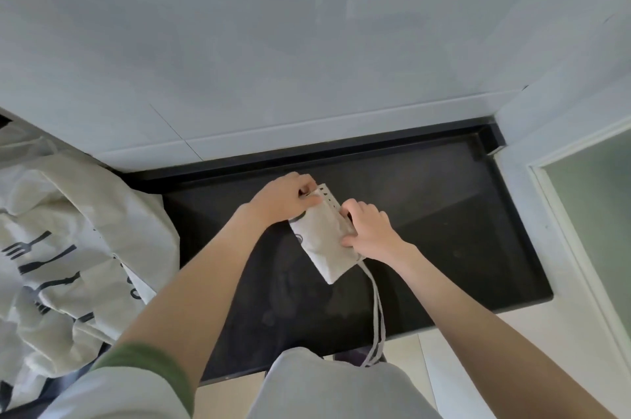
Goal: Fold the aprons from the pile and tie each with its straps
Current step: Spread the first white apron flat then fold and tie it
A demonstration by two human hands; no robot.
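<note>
Both hands are gripping a folded apron [321,237] on the black table [444,213]: left hand [283,200] pinching its far end, right hand [370,230] clutching its side.

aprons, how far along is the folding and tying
Done: one folded apron is a compact bundle on the black counter. In hand: left hand and right hand grip it; its straps hang loose, untied. Left: tying it, then the crumpled pile.
</note>
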